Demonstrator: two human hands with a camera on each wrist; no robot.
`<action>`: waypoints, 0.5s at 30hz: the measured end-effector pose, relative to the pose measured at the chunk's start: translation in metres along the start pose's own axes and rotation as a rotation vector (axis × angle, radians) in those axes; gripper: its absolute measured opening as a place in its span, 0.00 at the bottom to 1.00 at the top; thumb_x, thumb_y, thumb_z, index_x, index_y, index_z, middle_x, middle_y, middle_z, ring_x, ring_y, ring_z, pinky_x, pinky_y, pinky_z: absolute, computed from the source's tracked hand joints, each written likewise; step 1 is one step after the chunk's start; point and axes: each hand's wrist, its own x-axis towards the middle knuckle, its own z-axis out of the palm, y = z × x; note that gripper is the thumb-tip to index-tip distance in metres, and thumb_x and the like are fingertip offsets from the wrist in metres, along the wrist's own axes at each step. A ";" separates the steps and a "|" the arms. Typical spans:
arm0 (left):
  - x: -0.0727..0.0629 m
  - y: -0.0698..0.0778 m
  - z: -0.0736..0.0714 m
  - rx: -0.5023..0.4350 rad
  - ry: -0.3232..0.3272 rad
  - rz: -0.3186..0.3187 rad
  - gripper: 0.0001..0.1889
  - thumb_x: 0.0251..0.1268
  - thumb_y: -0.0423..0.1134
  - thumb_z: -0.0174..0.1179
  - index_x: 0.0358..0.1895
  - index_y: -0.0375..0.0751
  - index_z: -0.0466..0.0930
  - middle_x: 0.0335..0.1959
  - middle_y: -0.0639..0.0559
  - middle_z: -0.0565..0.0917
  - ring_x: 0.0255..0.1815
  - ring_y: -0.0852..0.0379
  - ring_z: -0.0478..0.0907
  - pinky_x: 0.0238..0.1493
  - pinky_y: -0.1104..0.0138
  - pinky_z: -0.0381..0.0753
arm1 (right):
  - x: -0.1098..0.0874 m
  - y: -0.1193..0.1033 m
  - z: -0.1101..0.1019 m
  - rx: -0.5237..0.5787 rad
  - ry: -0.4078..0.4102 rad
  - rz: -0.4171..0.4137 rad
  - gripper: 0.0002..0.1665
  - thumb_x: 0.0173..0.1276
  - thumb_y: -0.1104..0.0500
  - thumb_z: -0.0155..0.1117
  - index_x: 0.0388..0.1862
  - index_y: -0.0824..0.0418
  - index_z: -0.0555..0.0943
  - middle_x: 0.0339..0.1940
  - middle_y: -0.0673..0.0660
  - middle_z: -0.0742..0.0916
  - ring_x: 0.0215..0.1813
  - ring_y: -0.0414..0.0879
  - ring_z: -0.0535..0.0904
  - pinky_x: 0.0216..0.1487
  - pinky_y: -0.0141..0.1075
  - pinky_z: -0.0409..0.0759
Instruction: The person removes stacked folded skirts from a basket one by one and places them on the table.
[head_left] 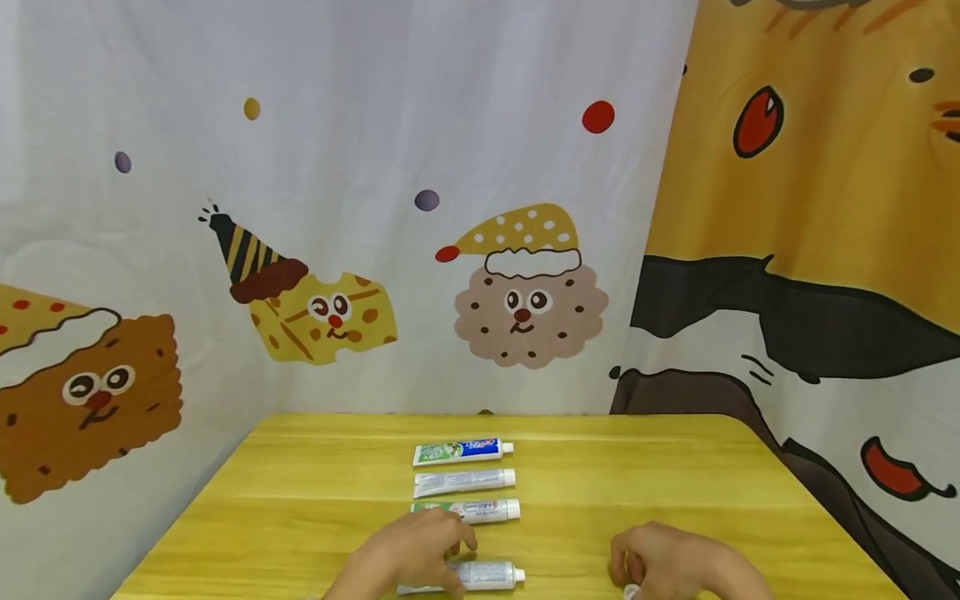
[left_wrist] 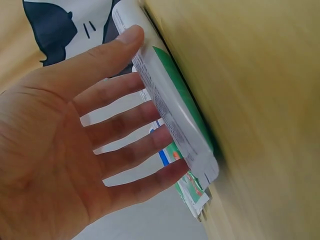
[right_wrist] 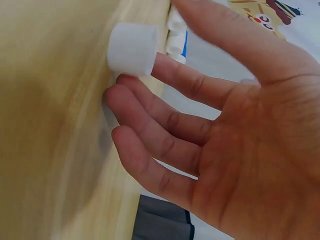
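My left hand (head_left: 423,546) reaches over the nearest toothpaste tube (head_left: 491,575), which lies flat with its narrow bare nozzle to the right. In the left wrist view the thumb tip overlaps this white and green tube (left_wrist: 175,107); the other fingers extend loosely along its far side, their tips partly hidden by it. Farther right, my right hand (head_left: 675,562) is low over the table beside a white cap (right_wrist: 132,49). The index fingertip is right at the cap, the thumb stands away from it, and the remaining fingers bend slightly near the tabletop.
Beyond the left hand lie a green and white tube (head_left: 491,510), a pale tube (head_left: 465,482) and a blue and green tube (head_left: 459,451), roughly parallel. All are on the yellow wooden table (head_left: 315,467). A cartoon-printed curtain (head_left: 420,292) hangs behind it.
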 end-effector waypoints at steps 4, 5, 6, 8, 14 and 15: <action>0.000 0.001 0.001 0.017 -0.002 0.012 0.20 0.49 0.51 0.80 0.48 0.59 0.88 0.34 0.67 0.84 0.34 0.72 0.74 0.39 0.72 0.79 | 0.003 -0.001 0.003 -0.006 -0.036 0.003 0.04 0.64 0.65 0.71 0.36 0.63 0.83 0.24 0.41 0.75 0.26 0.30 0.67 0.30 0.24 0.66; 0.000 0.001 0.002 0.023 -0.001 0.017 0.20 0.49 0.51 0.80 0.47 0.60 0.88 0.33 0.67 0.83 0.33 0.72 0.73 0.39 0.72 0.78 | 0.004 -0.001 0.004 -0.005 -0.040 0.004 0.05 0.65 0.65 0.71 0.35 0.64 0.82 0.23 0.40 0.74 0.25 0.29 0.66 0.29 0.23 0.64; 0.001 0.001 0.002 0.026 -0.004 0.022 0.19 0.49 0.50 0.80 0.47 0.60 0.88 0.32 0.68 0.82 0.33 0.73 0.73 0.38 0.72 0.78 | 0.004 -0.001 0.004 -0.006 -0.042 0.008 0.05 0.65 0.64 0.71 0.35 0.64 0.82 0.22 0.40 0.73 0.25 0.29 0.64 0.29 0.23 0.63; 0.002 0.000 0.003 0.035 -0.007 0.026 0.19 0.48 0.50 0.80 0.46 0.60 0.88 0.32 0.68 0.82 0.32 0.73 0.72 0.38 0.73 0.77 | 0.004 -0.001 0.005 -0.002 -0.045 0.011 0.05 0.66 0.64 0.71 0.35 0.65 0.82 0.22 0.40 0.72 0.24 0.29 0.63 0.28 0.23 0.61; 0.005 0.002 0.004 0.060 -0.020 0.014 0.18 0.48 0.50 0.81 0.44 0.61 0.88 0.32 0.69 0.81 0.33 0.73 0.72 0.38 0.73 0.77 | 0.004 -0.001 0.005 -0.085 -0.034 0.003 0.03 0.65 0.65 0.70 0.34 0.60 0.83 0.23 0.37 0.73 0.25 0.28 0.65 0.28 0.23 0.64; 0.005 0.003 0.004 0.061 -0.023 0.009 0.17 0.49 0.49 0.81 0.44 0.61 0.88 0.32 0.69 0.81 0.33 0.72 0.72 0.38 0.72 0.77 | 0.005 -0.001 0.005 -0.100 -0.032 0.000 0.03 0.64 0.65 0.70 0.34 0.60 0.84 0.23 0.37 0.74 0.25 0.28 0.65 0.28 0.23 0.64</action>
